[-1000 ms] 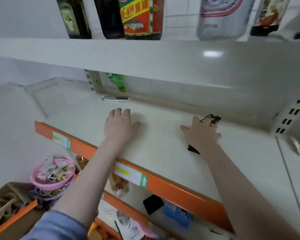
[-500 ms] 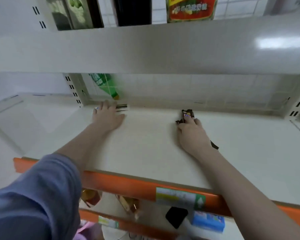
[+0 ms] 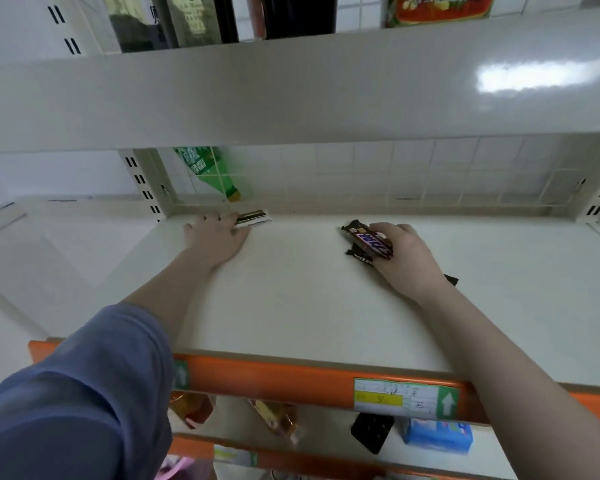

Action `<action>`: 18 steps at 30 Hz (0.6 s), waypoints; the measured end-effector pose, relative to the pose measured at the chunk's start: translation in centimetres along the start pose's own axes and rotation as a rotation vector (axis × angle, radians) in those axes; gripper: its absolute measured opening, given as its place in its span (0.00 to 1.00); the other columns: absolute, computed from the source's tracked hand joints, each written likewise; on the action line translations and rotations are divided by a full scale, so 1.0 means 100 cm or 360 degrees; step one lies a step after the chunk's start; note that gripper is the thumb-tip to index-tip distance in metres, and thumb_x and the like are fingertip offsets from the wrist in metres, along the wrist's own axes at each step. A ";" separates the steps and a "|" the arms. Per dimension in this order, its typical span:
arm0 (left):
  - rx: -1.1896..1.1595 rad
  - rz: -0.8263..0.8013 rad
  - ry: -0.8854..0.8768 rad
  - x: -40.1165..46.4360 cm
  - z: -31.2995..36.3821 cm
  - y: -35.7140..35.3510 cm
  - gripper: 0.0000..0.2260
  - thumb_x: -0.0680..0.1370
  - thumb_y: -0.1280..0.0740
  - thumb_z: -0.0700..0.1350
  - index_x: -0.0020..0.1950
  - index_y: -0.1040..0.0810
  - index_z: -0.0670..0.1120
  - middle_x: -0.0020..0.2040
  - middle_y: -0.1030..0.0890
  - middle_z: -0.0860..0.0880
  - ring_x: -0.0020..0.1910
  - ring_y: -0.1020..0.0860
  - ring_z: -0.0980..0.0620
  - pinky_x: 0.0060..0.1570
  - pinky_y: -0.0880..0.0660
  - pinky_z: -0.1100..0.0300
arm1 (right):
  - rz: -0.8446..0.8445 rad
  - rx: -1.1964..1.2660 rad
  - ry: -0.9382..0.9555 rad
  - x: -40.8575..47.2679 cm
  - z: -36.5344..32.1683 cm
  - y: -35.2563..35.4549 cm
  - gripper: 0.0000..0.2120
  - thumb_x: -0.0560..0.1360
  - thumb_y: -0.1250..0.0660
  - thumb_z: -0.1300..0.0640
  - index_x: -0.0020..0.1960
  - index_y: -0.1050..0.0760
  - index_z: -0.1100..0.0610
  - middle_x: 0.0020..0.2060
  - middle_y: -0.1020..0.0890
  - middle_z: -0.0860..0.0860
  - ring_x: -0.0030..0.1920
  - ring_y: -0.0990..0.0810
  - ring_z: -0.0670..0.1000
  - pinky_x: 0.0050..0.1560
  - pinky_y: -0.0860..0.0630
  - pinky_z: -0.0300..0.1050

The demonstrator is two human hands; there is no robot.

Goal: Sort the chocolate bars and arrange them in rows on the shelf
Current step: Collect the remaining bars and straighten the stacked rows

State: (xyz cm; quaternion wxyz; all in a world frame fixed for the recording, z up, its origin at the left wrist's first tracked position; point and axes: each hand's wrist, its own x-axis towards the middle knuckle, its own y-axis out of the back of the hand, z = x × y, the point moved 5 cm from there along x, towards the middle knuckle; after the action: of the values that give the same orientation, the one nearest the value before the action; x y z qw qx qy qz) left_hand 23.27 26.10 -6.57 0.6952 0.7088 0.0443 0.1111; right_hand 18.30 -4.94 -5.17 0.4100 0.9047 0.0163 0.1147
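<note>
We look down on a pale shelf with an orange front edge that carries a price label; the shelf's right end runs out of view. Above it, the underside of an upper shelf fills the top of the view, and the bottles standing on it are cut off, so we cannot read what they are.

Our left arm, in a blue sleeve, reaches toward the back left corner of the shelf. There the left hand lies flat with fingers straight, gripping nothing; its fingertips touch a striped bar that lies along the back edge, half hidden by the hand.

Our right hand rests nearer the middle of the back edge, curled round dark chocolate bars. One wrapper with blue lettering sits on top, another dark one pokes out beneath it, and a wrapper end shows behind the wrist. The hand covers most of them, so we cannot count them.

Behind the wire grid at the back, a green bottle leans, blurred.

On the lower shelf, partly hidden by the orange edge, we make out amber packets, a black item and a blue pack.
</note>
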 end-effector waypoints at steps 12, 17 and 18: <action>-0.0797 -0.0347 0.0066 -0.036 0.048 0.010 0.17 0.70 0.29 0.46 0.54 0.29 0.43 0.47 0.26 0.46 0.43 0.26 0.48 0.38 0.30 0.59 | -0.0267 0.0069 -0.0214 -0.003 0.018 0.032 0.15 0.70 0.30 0.55 0.55 0.23 0.55 0.51 0.20 0.55 0.48 0.23 0.55 0.46 0.28 0.44; -0.0968 -0.0519 0.0039 -0.061 0.065 0.011 0.16 0.69 0.29 0.42 0.54 0.27 0.41 0.45 0.23 0.44 0.41 0.23 0.48 0.39 0.28 0.59 | -0.0364 -0.0173 -0.0381 -0.005 0.016 0.028 0.29 0.66 0.27 0.55 0.64 0.30 0.59 0.56 0.23 0.56 0.51 0.25 0.54 0.47 0.30 0.43; -0.0946 -0.0524 0.0042 -0.066 0.066 0.011 0.16 0.70 0.29 0.42 0.55 0.27 0.40 0.47 0.23 0.43 0.45 0.22 0.45 0.43 0.27 0.57 | -0.0411 -0.0200 -0.0429 -0.007 0.014 0.028 0.27 0.65 0.26 0.55 0.62 0.28 0.61 0.53 0.21 0.56 0.50 0.23 0.55 0.46 0.28 0.44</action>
State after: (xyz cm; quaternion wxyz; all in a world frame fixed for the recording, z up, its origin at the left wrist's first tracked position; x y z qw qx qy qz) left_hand 18.25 18.18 -6.11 0.8793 0.4571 0.1329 0.0144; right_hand 17.73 -7.93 -4.14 0.4756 0.8748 0.0699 -0.0602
